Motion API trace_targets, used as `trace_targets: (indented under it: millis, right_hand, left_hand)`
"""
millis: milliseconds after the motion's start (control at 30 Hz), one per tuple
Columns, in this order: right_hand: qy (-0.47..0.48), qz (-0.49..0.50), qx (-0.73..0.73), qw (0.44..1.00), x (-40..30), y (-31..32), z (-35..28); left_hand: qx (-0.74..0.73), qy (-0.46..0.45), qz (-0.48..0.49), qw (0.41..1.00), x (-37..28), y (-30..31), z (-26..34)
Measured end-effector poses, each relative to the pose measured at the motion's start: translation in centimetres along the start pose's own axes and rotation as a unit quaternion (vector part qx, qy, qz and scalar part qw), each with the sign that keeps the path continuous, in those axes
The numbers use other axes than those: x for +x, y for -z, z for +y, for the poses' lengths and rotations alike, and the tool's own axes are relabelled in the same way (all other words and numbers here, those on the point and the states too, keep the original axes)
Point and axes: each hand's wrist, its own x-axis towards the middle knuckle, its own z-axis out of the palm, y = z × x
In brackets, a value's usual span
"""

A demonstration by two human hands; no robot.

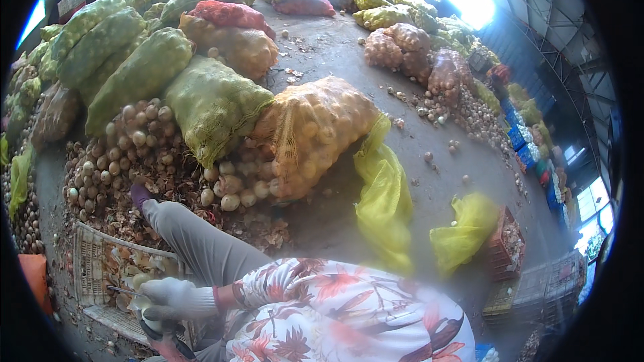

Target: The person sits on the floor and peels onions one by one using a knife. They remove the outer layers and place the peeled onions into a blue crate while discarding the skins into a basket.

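Note:
My right hand (pixel 168 295), in a white knit glove, grips a small knife (pixel 121 290) whose thin blade points left. Just below it, my left hand (pixel 168 339) wears a dark and pinkish glove and holds a pale onion (pixel 151 323), partly hidden by the fingers. Both hands are close together over a worn white plastic crate (pixel 89 266). Papery onion skins (pixel 133 261) lie in the crate. Past my outstretched leg, a heap of unpeeled onions (pixel 108 166) rests on the floor among loose skins.
An orange mesh sack of onions (pixel 322 130) and a green sack (pixel 216 100) lie ahead. Yellow mesh bags (pixel 385 196) are crumpled on the floor. A red crate (pixel 495 256) and stacked crates (pixel 533 286) stand at right. An orange container (pixel 35 281) is at far left.

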Motion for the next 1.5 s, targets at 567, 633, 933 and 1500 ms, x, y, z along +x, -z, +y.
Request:
trace_targets:
  millis: [567, 633, 933, 1500]
  right_hand:
    - [-0.092, 0.012, 0.129, 0.987, 2.5, -3.5, 2.5]
    - [-0.181, 0.040, 0.228, 0.956, 3.4, -3.7, 3.5]
    - [-0.015, 0.044, 0.075, 0.996, 5.4, -4.5, 3.2]
    - [-0.113, -0.075, 0.072, 0.988, 3.2, -3.6, 1.7]
  left_hand:
    - [-0.079, 0.065, 0.067, 0.992, -3.8, 1.5, -2.1]
    - [-0.087, 0.065, 0.071, 0.992, -3.8, 1.4, -1.9]
    - [-0.092, 0.056, 0.133, 0.985, -2.3, 1.4, 0.8]
    - [0.073, -0.002, 0.181, 0.981, -0.9, 2.3, -0.2]
